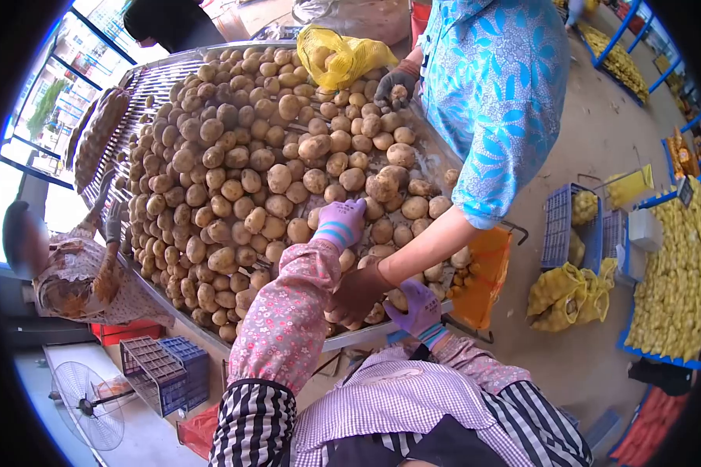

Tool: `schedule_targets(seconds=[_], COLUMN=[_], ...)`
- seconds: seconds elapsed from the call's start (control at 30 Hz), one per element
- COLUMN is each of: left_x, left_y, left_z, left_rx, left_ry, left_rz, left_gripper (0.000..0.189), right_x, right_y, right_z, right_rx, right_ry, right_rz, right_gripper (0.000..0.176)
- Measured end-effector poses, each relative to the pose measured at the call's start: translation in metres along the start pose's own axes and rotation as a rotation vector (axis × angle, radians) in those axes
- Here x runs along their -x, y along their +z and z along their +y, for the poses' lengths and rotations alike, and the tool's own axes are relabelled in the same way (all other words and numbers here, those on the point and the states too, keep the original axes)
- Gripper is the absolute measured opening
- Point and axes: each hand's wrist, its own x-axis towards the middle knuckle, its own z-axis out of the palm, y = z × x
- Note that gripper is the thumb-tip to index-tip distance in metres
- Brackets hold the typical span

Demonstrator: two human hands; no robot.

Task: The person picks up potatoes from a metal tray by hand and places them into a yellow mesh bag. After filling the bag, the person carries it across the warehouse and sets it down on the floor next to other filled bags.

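Observation:
Many brown potatoes (280, 177) cover a sorting table with a metal edge (350, 339). My left hand (341, 221), in a purple glove, lies over the potatoes near the middle, palm down, its fingertips partly hidden among them. Close to the front edge is my right hand (418, 313), also in a purple glove, thumb and fingers apart beside a potato (397, 300). Between my hands reaches a co-worker's brown-gloved hand (360, 293), low over the potatoes. That person's other dark-gloved hand (394, 89) holds a potato (399, 93) farther back.
A co-worker in a blue patterned top (494, 101) stands at the right. A yellow mesh bag (341, 56) lies at the back, and an orange bag (487, 272) hangs at the right end. Another person (78, 272) works at left. Crates (160, 373) and a fan (89, 405) stand lower left.

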Motion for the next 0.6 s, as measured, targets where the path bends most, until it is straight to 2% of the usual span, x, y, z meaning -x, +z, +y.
schedule_targets(seconds=[0.07, 0.13, 0.17, 0.2, 0.27, 0.3, 0.37, 0.4, 0.53, 0.6], left_x=[0.004, 0.013, 0.020, 0.021, 0.045, 0.061, 0.094, 0.106, 0.134, 0.127], left_y=[-0.006, -0.016, -0.017, -0.006, -0.009, -0.012, -0.016, -0.016, -0.009, 0.019], left_z=[-0.005, -0.019, -0.034, -0.051, -0.064, -0.072, -0.083, -0.084, -0.073, -0.073], left_rx=[0.023, 0.238, 0.426, 0.790, 1.506, 1.505, 1.944, 1.946, 1.237, 1.171], left_ry=[0.012, -0.098, -0.088, -0.108, -0.113, -0.117, -0.135, -0.140, -0.120, -0.092], left_rz=[-0.010, -0.024, 0.024, 0.034, 0.092, 0.092, -0.026, -0.026, -0.225, -0.169], left_gripper=[0.052, 0.052, 0.055, 0.064, 0.063, 0.063, 0.061, 0.061, 0.055, 0.059], right_x=[-0.001, -0.002, -0.002, -0.001, 0.000, -0.002, -0.003, -0.002, 0.001, 0.004], right_y=[-0.002, -0.004, -0.003, -0.002, -0.001, -0.001, 0.000, 0.000, 0.000, 0.005], right_z=[0.000, -0.002, -0.001, 0.000, 0.000, -0.001, -0.002, -0.002, 0.001, 0.007], right_rx=[0.022, -0.006, -0.008, -0.008, -0.013, -0.046, -0.080, -0.069, -0.020, -0.019], right_ry=[0.013, 0.049, 0.046, 0.030, 0.014, 0.018, 0.024, 0.034, 0.058, 0.022], right_rz=[-0.058, -0.095, -0.099, -0.082, -0.071, -0.046, -0.023, -0.022, -0.098, -0.067], right_gripper=[0.046, 0.046, 0.046, 0.045, 0.044, 0.043, 0.041, 0.041, 0.046, 0.047])
